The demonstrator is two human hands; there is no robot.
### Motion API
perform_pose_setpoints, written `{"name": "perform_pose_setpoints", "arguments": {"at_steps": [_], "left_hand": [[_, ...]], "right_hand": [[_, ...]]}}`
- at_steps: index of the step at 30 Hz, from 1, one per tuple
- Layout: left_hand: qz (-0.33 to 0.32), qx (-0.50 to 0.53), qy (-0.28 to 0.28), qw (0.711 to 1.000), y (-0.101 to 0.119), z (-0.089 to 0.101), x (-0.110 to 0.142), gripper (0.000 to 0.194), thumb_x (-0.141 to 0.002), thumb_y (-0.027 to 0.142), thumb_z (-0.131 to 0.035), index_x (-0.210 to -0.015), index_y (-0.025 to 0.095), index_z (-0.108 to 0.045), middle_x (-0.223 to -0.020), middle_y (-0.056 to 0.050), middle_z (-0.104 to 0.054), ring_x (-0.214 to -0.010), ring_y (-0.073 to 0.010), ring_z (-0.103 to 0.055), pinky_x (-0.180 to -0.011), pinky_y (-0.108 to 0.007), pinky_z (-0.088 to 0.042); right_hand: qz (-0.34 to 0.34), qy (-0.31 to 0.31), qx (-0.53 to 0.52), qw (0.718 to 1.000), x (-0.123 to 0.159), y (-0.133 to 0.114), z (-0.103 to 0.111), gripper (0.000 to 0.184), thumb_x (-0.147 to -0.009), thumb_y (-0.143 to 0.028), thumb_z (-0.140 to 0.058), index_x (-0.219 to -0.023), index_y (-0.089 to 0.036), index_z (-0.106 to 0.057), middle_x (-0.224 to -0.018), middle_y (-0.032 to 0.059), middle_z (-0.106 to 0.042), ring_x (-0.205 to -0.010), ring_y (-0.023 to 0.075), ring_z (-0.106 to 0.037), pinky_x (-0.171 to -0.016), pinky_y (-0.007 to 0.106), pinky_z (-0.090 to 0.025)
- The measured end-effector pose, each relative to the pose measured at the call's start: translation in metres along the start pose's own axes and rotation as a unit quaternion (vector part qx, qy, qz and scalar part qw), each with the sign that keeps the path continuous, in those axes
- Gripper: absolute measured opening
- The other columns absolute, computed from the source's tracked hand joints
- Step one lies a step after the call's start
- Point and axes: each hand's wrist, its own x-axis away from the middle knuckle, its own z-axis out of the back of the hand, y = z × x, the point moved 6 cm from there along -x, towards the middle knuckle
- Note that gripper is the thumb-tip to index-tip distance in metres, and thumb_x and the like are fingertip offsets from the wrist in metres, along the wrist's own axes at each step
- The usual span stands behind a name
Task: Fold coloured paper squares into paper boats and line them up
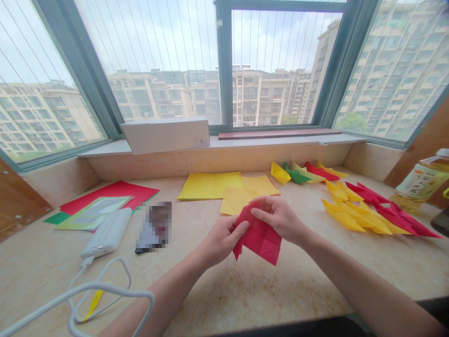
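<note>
While the partly folded red paper (263, 243) was held over the counter (298, 290), the left hand (218, 241) pinched it from nine o'clock, thumb pressed down against the fingers, and the right hand (284, 216) gripped its upper edge from about one o'clock, thumb and fingers likewise closed. Folding seemed the step in hand; the next move appeared to call for aligned edges and a firm crease. Yellow sheets (206, 185) lay towards eleven o'clock, yellow folded pieces (361, 215) near three, a white power bank (108, 233) at nine.
</note>
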Motion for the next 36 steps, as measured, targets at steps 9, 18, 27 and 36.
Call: {"name": "perform_pose_setpoints", "arguments": {"at_steps": [9, 18, 27, 36], "left_hand": [[0.01, 0.068, -0.005, 0.998, -0.002, -0.003, -0.001, 0.046, -0.084, 0.057, -0.062, -0.077, 0.012, -0.069, -0.069, -0.006, -0.067, -0.061, -0.0152, -0.062, -0.06, -0.025, -0.051], [0.002, 0.032, -0.021, 0.999, 0.004, 0.001, -0.002, 0.041, -0.083, 0.051, -0.066, -0.07, 0.012, -0.066, -0.061, -0.005, -0.065, -0.054, -0.0124, -0.057, -0.051, -0.021, -0.045], [0.016, 0.08, 0.05, 0.995, 0.001, 0.013, -0.005, 0.038, -0.083, 0.047, -0.067, -0.09, 0.01, -0.067, -0.072, -0.007, -0.07, -0.053, -0.0133, -0.061, -0.05, -0.023, -0.052], [0.001, 0.067, 0.146, 0.987, -0.003, 0.035, -0.008, 0.034, -0.087, 0.042, -0.062, -0.098, 0.01, -0.062, -0.066, -0.006, -0.069, -0.052, -0.0154, -0.063, -0.046, -0.022, -0.049]], "right_hand": [[0.002, 0.015, -0.015, 1.0, 0.001, 0.001, -0.003, 0.021, -0.081, -0.039, -0.073, -0.087, -0.02, -0.067, -0.083, 0.0038, -0.075, -0.074, 0.019, -0.069, -0.064, 0.03, -0.053], [0.009, 0.033, -0.008, 0.999, 0.001, -0.001, 0.0, 0.018, -0.081, -0.036, -0.073, -0.089, -0.021, -0.067, -0.088, 0.004, -0.076, -0.081, 0.0198, -0.071, -0.072, 0.031, -0.053], [0.067, -0.012, 0.102, 0.992, 0.002, -0.007, 0.004, 0.026, -0.097, -0.031, -0.05, -0.12, -0.025, -0.059, -0.106, 0.0067, -0.072, -0.084, 0.0182, -0.069, -0.068, 0.03, -0.055], [0.196, -0.083, 0.27, 0.939, 0.007, -0.031, 0.009, 0.027, -0.09, -0.014, -0.055, -0.111, -0.023, -0.069, -0.124, 0.0097, -0.063, -0.109, 0.0217, -0.064, -0.093, 0.039, -0.054]]}}
